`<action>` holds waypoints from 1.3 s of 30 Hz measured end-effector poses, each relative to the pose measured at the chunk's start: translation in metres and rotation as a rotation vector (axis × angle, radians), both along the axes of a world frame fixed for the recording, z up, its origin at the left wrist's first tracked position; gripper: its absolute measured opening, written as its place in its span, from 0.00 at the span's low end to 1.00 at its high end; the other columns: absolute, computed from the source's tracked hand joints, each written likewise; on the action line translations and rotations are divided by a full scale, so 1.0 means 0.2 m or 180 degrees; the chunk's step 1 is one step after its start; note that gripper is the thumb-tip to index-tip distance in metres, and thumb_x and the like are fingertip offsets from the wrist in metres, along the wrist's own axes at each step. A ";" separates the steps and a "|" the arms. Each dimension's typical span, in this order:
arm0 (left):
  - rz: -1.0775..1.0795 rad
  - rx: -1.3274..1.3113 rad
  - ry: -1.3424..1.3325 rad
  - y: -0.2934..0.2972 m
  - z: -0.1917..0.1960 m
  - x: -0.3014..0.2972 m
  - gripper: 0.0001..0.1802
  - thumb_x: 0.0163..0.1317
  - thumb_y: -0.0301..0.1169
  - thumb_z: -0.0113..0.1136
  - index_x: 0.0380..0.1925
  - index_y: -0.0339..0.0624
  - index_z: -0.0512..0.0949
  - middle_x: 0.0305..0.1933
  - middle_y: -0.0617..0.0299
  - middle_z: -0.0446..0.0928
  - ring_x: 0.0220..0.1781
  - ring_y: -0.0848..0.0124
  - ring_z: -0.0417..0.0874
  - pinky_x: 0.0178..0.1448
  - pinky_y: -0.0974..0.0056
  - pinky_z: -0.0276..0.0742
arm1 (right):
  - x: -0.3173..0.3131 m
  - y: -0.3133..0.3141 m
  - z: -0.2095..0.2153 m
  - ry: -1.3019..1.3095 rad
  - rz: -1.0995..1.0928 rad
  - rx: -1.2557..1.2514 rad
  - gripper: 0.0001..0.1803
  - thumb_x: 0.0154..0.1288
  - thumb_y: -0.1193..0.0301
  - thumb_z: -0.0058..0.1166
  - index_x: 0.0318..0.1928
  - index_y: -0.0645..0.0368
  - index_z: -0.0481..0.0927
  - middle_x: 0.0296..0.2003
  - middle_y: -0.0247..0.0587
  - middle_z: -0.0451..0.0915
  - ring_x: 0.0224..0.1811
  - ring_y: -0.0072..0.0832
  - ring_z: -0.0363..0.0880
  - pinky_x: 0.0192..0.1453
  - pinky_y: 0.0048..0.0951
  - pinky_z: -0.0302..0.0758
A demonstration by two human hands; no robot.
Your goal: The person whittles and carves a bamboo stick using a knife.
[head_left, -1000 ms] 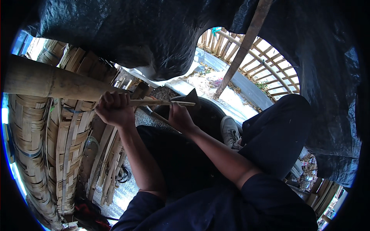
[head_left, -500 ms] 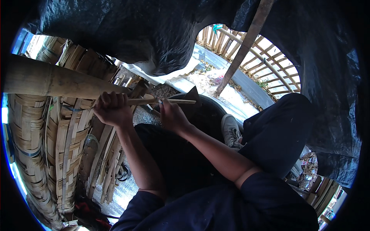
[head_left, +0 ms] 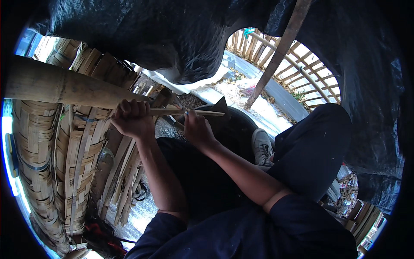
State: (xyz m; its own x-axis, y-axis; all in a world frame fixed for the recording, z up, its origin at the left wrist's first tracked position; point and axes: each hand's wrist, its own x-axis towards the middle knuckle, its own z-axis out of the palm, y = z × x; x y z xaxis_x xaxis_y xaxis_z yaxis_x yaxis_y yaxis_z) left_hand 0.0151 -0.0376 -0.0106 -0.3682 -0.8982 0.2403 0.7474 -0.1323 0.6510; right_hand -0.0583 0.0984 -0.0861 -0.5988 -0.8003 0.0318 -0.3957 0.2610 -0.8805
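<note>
My left hand (head_left: 133, 118) is closed in a fist around the left end of a pale bamboo stick (head_left: 212, 113). The stick lies nearly level in front of me, its free end pointing right. Close beside the left fist, my right hand (head_left: 198, 129) is closed at the middle of the same stick, thumb up against it. Something small and shiny shows at the right thumb, too small to name. Just beyond the left fist ends a thick bamboo pole (head_left: 64, 86), coming in from the left.
Rolls of woven bamboo (head_left: 32, 146) and loose slats (head_left: 127, 185) stand at my left. A dark round tub (head_left: 237, 125) sits beyond my hands, near my shoe (head_left: 261, 146). Black plastic sheeting (head_left: 185, 39) hangs ahead, with a slanting wooden post (head_left: 280, 52) and a bamboo fence (head_left: 308, 71) behind.
The whole scene has shifted slightly to the right in the view. Both hands keep their hold on the stick, with little visible movement along it.
</note>
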 end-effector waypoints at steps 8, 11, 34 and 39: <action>0.0420 0.0350 -0.0202 -0.04 -0.03 0.04 0.19 0.61 0.45 0.36 0.14 0.51 0.55 0.11 0.72 0.45 0.13 0.79 0.41 0.19 0.68 0.40 | 0.01 0.01 -0.09 0.0220 -0.0124 0.0203 0.10 0.67 0.67 0.45 0.35 0.62 0.67 0.19 0.59 0.76 0.24 0.55 0.78 0.27 0.52 0.75; 0.0512 0.0359 -0.0233 -0.04 -0.02 0.04 0.18 0.61 0.45 0.36 0.15 0.52 0.56 0.11 0.72 0.46 0.13 0.78 0.42 0.19 0.69 0.40 | -0.01 0.01 -0.11 0.0123 -0.0057 0.0405 0.11 0.67 0.66 0.44 0.35 0.61 0.67 0.19 0.59 0.76 0.24 0.55 0.78 0.27 0.53 0.75; 0.0210 0.0277 -0.0001 0.01 0.02 0.01 0.19 0.60 0.44 0.37 0.13 0.51 0.53 0.10 0.72 0.47 0.13 0.78 0.42 0.18 0.68 0.40 | 0.05 0.01 0.21 0.0381 0.0135 0.0477 0.10 0.68 0.68 0.41 0.36 0.63 0.66 0.20 0.60 0.77 0.28 0.57 0.79 0.32 0.54 0.75; 0.0166 0.0155 0.0017 0.05 0.04 -0.04 0.19 0.59 0.43 0.39 0.13 0.50 0.54 0.10 0.72 0.46 0.13 0.78 0.42 0.18 0.67 0.40 | -0.01 0.05 0.09 0.0493 0.0063 0.0559 0.07 0.67 0.72 0.41 0.35 0.64 0.65 0.21 0.56 0.78 0.26 0.52 0.80 0.29 0.48 0.78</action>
